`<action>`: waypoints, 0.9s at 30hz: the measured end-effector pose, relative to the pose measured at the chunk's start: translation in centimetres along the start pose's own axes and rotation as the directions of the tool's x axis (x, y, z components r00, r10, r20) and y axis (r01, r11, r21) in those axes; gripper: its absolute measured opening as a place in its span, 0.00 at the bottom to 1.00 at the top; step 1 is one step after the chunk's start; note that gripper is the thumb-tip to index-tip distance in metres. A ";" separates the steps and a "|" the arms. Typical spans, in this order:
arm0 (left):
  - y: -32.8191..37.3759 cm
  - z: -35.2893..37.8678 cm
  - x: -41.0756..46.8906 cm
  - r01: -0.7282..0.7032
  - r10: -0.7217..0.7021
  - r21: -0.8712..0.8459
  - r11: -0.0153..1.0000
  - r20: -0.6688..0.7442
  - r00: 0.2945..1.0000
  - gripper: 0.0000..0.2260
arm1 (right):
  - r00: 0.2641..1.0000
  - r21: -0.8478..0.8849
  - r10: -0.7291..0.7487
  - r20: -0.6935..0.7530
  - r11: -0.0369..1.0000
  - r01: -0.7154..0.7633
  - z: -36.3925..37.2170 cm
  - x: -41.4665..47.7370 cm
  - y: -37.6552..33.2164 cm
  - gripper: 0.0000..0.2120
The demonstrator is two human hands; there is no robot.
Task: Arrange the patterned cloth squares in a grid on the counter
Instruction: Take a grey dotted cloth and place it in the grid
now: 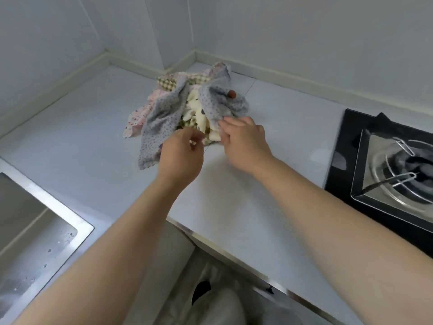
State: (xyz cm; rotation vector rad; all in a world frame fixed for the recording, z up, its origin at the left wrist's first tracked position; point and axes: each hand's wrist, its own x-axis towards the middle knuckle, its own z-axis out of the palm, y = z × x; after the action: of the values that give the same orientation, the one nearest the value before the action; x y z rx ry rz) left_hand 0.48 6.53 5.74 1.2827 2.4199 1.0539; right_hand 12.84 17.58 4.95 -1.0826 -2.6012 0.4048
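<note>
Cloth pile (pixel 187 109): both hands (pixel 180 151) reaching in, fingers curled.

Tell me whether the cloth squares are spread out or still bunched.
Bunched: the cloth squares lie crumpled in one overlapping heap, none laid flat.

Bare counter (pixel 93 127) lies open left of the cloth pile (pixel 185 106); the sink (pixel 42 221) and gas stove (pixel 386 165) bound either side.

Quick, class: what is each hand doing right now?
Left hand: fingers pinched; on what, cannot be told.
Right hand: closed on the grey cloth at the pile's edge.
</note>
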 end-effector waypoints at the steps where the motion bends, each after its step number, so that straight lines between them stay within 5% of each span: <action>1: -0.2 0.7 0.2 -0.033 0.033 -0.002 0.999 -0.019 0.999 0.11 | 0.996 0.027 -0.018 -0.086 0.999 0.021 -0.2 0.0 0.5 0.18; 5: 0.2 3.0 0.5 -0.173 0.169 -0.054 0.983 -0.077 0.983 0.21 | 0.954 0.296 -0.019 -0.301 0.949 0.112 -2.3 -0.7 1.3 0.17; 9: 1.8 4.2 -1.3 -0.273 0.256 -0.147 0.951 -0.122 0.959 0.27 | 0.930 0.614 0.030 -0.367 0.759 0.217 -5.8 -4.1 -0.5 0.16; 16: 5.1 0.3 -9.3 -0.401 0.329 -0.288 0.870 -0.269 0.905 0.04 | 0.884 0.584 0.085 -0.460 0.779 0.229 -10.6 -13.6 -3.7 0.20; 27: 6.5 -6.6 -20.7 -0.426 0.389 -0.306 0.851 -0.178 0.904 0.06 | 0.800 0.366 0.203 -0.565 0.930 0.023 -12.6 -25.7 -6.7 0.11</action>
State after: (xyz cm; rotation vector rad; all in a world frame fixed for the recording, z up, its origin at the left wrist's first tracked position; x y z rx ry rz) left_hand 13.87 -10.62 11.96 1.6854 1.9456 1.6090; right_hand 30.54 -3.69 14.88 -1.0040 -1.8345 0.4472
